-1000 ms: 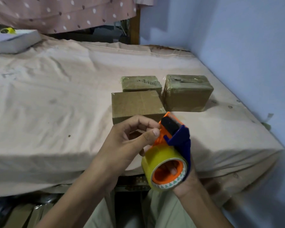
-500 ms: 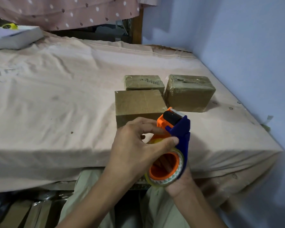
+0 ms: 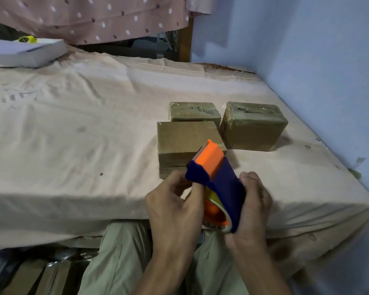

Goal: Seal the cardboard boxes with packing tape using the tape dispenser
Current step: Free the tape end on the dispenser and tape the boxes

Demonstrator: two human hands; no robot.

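Both hands hold the tape dispenser (image 3: 216,184) at the bed's near edge: right hand (image 3: 250,206) wrapped around its blue frame, left hand (image 3: 175,206) apparently pinching near the roll. The unsealed cardboard box (image 3: 186,143) lies just beyond, long axis left-right, equally near both hands.

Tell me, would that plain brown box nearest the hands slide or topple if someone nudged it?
The nearest cardboard box looks low and wide, lying flat on the bedsheet, so it would probably slide, not tip. The wrinkled cloth may bunch and drag against it. Its surface looks matte, unlike the glossy taped box beside it, so it likely grips easily. Its weight cannot be judged.
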